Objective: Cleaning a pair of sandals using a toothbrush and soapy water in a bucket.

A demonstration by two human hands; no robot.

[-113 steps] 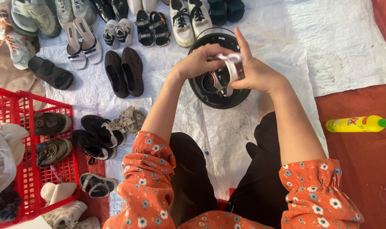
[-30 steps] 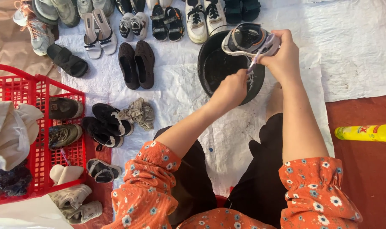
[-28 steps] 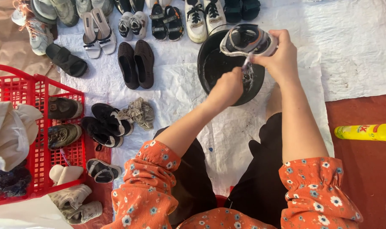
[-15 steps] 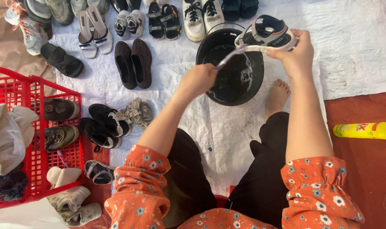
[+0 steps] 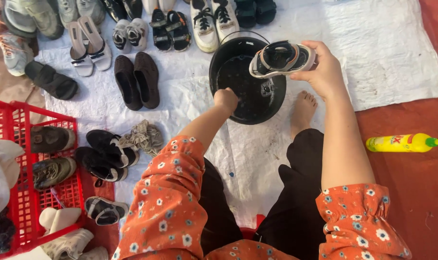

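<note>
My right hand (image 5: 325, 72) holds a grey and black sandal (image 5: 282, 58) by its heel end, sole side tilted, above a black bucket (image 5: 219, 77) with dark water in it. My left hand (image 5: 226, 99) reaches into the bucket at its near rim, fingers curled; whatever it grips is hidden. My bare foot (image 5: 303, 111) rests on the white sheet (image 5: 387, 62) beside the bucket.
Rows of shoes and sandals lie along the sheet's far edge, with a black pair (image 5: 137, 79) nearer. A red crate (image 5: 26, 192) with shoes stands at the left. A crumpled rag (image 5: 144, 136) lies by black sandals. A yellow bottle (image 5: 402, 143) lies at the right.
My right hand has carried the sandal up and to the right, off the water. My left hand has dropped from the sandal into the bucket.
</note>
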